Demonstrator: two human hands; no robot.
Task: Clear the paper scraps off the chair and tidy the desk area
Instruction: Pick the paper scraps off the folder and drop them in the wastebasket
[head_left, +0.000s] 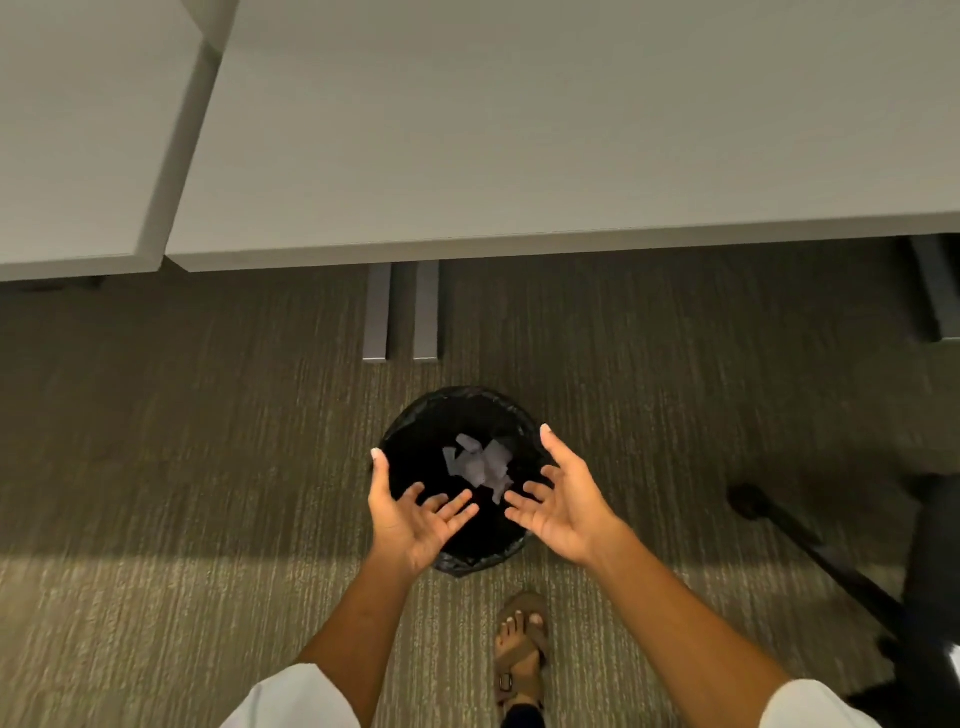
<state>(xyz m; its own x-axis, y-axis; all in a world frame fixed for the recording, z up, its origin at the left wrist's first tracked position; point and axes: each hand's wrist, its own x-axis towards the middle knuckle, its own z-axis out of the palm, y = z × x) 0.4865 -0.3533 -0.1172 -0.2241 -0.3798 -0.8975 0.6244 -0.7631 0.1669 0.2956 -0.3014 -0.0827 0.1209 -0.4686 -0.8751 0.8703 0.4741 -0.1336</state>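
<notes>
Both hands, left hand (415, 519) and right hand (563, 512), hover palms-up over the black bin (415, 441), fingers spread (holding nothing); paper scraps (480, 465) lie inside it, near the desk (519, 156).

floor: carpet (156, 441) | on it: black bin (410, 415), desk legs (376, 312), chair base (810, 540)

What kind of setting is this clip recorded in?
Most likely an office: plain grey desks on metal legs, striped commercial carpet, a lined wastebasket holding paper scraps, and an office chair's base.
</notes>
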